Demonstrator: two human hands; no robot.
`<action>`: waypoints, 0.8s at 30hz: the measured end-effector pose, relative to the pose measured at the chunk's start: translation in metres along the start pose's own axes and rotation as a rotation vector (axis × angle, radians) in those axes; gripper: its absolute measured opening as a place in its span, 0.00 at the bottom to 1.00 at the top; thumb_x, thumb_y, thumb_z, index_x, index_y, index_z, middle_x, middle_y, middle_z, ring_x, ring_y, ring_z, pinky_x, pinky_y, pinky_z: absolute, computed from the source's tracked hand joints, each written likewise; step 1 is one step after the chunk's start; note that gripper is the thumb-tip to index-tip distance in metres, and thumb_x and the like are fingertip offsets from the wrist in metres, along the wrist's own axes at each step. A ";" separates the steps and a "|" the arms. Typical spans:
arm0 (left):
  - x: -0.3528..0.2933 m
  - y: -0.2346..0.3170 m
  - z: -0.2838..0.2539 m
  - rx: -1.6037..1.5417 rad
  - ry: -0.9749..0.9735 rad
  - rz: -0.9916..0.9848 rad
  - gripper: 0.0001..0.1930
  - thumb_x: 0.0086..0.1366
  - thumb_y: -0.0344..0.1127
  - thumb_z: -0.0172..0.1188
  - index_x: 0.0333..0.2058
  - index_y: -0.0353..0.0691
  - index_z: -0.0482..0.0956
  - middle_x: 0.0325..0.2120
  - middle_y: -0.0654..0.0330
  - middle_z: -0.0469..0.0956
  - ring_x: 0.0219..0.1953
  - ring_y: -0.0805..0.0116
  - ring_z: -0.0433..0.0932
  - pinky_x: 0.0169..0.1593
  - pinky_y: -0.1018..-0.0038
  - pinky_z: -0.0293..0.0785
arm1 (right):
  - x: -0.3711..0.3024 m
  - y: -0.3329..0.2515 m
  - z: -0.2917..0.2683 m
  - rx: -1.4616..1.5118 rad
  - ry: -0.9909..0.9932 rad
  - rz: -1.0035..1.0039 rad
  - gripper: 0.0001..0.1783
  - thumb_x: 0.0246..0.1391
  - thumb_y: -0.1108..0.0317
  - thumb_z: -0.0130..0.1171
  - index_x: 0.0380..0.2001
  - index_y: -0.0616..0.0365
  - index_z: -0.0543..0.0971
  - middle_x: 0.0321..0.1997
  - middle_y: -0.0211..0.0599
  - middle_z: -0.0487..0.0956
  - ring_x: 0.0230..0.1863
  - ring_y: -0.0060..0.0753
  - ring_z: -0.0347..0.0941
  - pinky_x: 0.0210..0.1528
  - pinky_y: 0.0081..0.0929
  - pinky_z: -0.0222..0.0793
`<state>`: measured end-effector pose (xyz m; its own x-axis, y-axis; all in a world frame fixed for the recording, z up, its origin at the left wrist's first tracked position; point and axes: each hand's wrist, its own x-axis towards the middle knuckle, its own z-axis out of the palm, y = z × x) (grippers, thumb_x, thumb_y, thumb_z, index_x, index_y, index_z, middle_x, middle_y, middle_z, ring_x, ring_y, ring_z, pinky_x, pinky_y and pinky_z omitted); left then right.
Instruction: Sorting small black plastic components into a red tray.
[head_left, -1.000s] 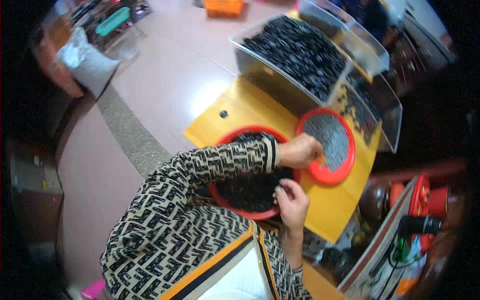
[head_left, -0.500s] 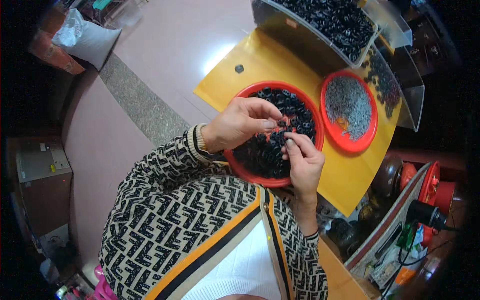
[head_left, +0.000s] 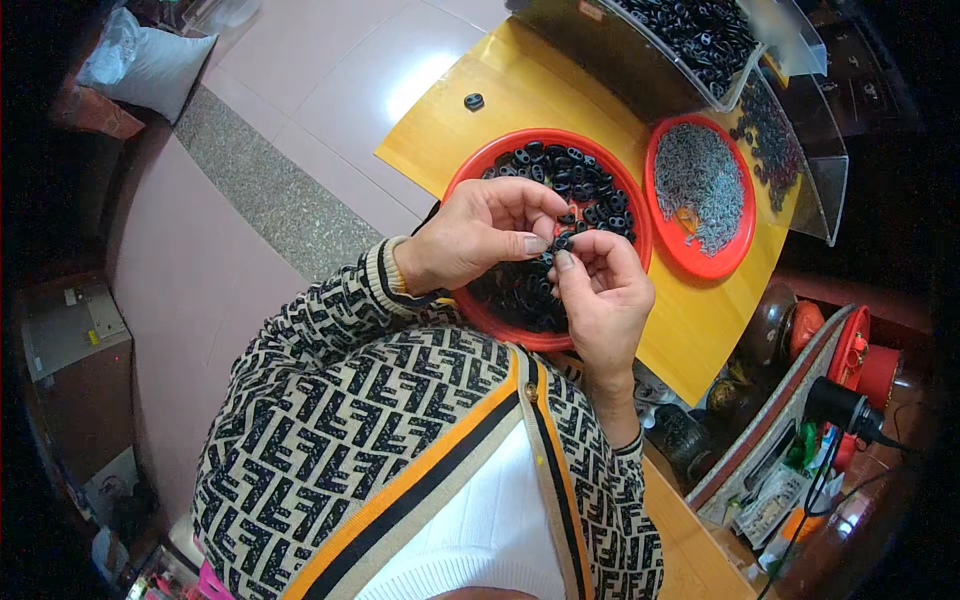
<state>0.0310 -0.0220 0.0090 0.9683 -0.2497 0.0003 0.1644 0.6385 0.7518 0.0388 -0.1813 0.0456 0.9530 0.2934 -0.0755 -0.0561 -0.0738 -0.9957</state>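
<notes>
My left hand (head_left: 480, 228) and my right hand (head_left: 608, 292) meet over a round red tray (head_left: 640, 190) heaped with small black two-hole pieces (head_left: 565, 165). Between their fingertips sits one small black piece (head_left: 562, 242). My right thumb and forefinger pinch it from the near right. The left thumb and bent fingers close on it from the other side, partly hiding it. Whether either hand also has something smaller in it is too small to tell. A single black two-hole piece (head_left: 473, 101) lies apart on the yellow board (head_left: 430, 140).
Right of the tray, a red oval dish (head_left: 712, 265) holds many small grey screw-like parts (head_left: 700, 180). Behind stands a clear bin (head_left: 640, 50) full of black pieces. More dark pieces (head_left: 768, 150) lie farther right. A black cylinder with a cable (head_left: 840, 405) is at the lower right.
My hands have come closer together, and their fingertips now meet at the small black piece. The whole view has shifted slightly, with the tray appearing higher.
</notes>
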 end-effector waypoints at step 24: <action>0.000 0.003 0.000 0.324 0.052 -0.078 0.12 0.48 0.19 0.58 0.34 0.29 0.74 0.24 0.64 0.74 0.28 0.80 0.72 0.34 0.83 0.70 | -0.005 0.014 -0.003 -0.236 0.003 -0.095 0.05 0.40 0.80 0.57 0.25 0.64 0.75 0.21 0.35 0.75 0.20 0.18 0.69 0.22 0.17 0.64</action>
<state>0.0312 -0.0199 0.0107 0.9649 -0.2458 -0.0924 0.1777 0.3522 0.9189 0.0336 -0.1864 0.0320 0.9515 0.3072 0.0180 0.1042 -0.2669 -0.9581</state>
